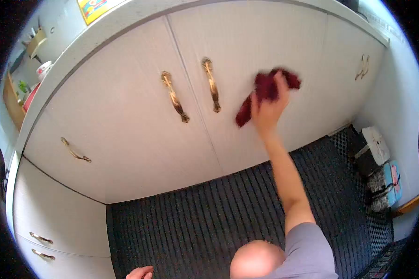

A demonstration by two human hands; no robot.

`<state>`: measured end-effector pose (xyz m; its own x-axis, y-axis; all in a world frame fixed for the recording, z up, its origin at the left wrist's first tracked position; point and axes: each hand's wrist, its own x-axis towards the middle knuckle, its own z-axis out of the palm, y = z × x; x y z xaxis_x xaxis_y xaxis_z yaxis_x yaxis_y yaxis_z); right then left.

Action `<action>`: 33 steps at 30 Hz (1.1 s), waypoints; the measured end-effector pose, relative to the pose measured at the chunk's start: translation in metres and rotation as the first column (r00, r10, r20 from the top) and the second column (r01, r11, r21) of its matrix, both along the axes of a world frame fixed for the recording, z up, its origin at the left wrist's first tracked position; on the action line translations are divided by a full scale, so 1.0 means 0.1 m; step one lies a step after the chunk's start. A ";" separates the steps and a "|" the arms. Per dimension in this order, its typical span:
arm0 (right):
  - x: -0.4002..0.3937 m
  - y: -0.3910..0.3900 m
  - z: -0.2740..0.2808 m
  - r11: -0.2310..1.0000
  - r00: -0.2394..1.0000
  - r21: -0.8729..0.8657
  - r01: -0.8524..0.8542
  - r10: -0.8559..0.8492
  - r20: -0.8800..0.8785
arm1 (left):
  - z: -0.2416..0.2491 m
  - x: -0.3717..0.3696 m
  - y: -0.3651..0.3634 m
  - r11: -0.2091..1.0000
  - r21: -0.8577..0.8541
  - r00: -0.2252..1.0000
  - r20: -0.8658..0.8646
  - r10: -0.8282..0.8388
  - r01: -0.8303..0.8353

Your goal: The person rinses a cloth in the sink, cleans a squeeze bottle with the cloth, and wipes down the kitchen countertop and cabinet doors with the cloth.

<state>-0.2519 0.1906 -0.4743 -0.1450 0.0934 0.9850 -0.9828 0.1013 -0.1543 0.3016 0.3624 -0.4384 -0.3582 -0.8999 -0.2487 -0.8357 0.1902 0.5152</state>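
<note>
A crumpled dark red cloth lies against the white cabinet door, right of the brass handles. My right hand presses it to the door, fingers spread over the cloth and slightly blurred. At the bottom edge of the view, part of my left hand shows with its fingers loosely apart and nothing seen in them; the rest of it is cut off. The nearest brass handle to the cloth stands upright on the same door, and a second brass handle is on the door to its left.
A ribbed dark mat covers the floor below the cabinet. My bare knee is at the bottom. Several boxes or bags stand by the right wall. Drawers are at left, and a countertop edge runs above the doors.
</note>
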 end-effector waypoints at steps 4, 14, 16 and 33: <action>-0.52 -0.06 1.27 0.944 0.938 -0.230 0.238 -0.162 0.306 | 0.04 0.06 0.03 0.999 -0.044 1.000 -0.018 0.013 -0.014; 1.98 -1.06 1.71 0.972 0.950 -0.028 0.233 -0.222 0.218 | 0.16 -0.02 -0.04 0.995 -0.095 0.993 -0.105 -0.045 0.035; 2.62 -0.98 1.54 0.981 0.983 0.174 -0.087 0.113 -0.148 | 0.21 -0.03 -0.03 0.997 -0.067 0.989 -0.142 -0.040 0.031; 2.95 -0.34 1.53 0.250 0.214 0.012 0.968 -0.798 -0.563 | 0.07 0.86 0.32 0.927 -0.318 0.850 -0.414 -0.324 0.198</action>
<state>0.0429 0.1565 -0.3216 0.1890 -0.4004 0.8966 -0.1321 0.8944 0.4273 0.3872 0.3945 -0.4311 -0.6044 -0.7649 0.2229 -0.4217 0.5445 0.7250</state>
